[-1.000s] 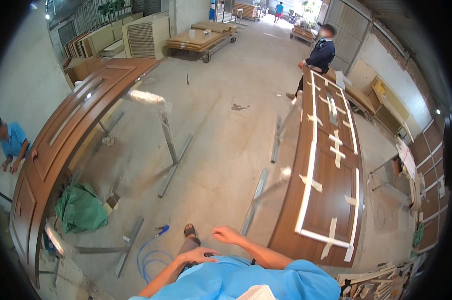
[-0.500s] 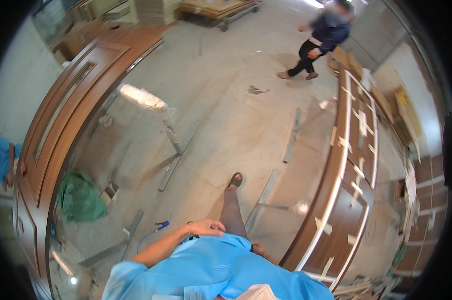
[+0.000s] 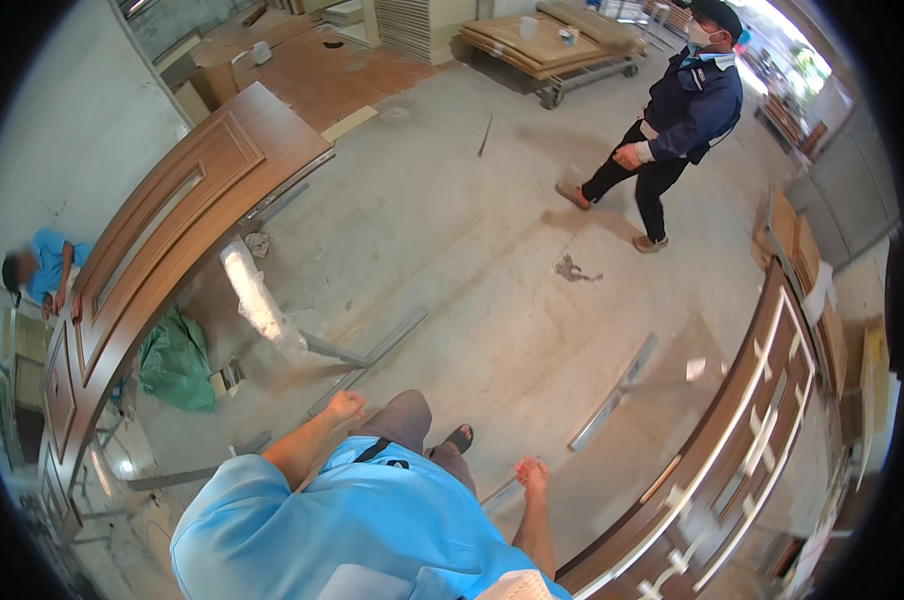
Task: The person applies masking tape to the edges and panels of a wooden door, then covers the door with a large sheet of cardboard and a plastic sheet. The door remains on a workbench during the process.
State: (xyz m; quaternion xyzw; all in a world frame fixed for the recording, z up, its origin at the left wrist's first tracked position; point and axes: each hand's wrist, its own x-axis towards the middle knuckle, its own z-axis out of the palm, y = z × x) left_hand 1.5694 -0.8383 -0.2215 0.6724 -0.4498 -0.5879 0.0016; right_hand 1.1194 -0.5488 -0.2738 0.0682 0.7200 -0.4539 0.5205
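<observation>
My left hand (image 3: 346, 405) hangs in front of my blue shirt with its fingers curled in, and I see nothing in it. Out to the right, my right hand (image 3: 532, 473) is loosely closed too, with no thing showing in its fingers. A brown panelled door (image 3: 207, 180) lies raised along the left, beyond my left hand. Nearest my right hand is a second dark brown door (image 3: 662, 490), edged with white strips and dotted with pieces of pale tape. My legs stand apart, one sandalled foot (image 3: 461, 437) on the floor.
A person in a dark jacket (image 3: 697, 110) walks at the far right. Another in blue (image 3: 52, 265) bends at the left door. Metal stand bars (image 3: 612, 390) and a wrapped support (image 3: 257, 290) stick out over the floor. A green sack (image 3: 177, 365) and a loaded trolley (image 3: 532, 55) stand about.
My left hand has left my waist and swung forward; my right hand has come into sight. The view has shifted rightward and ahead. The person in the dark jacket is nearer.
</observation>
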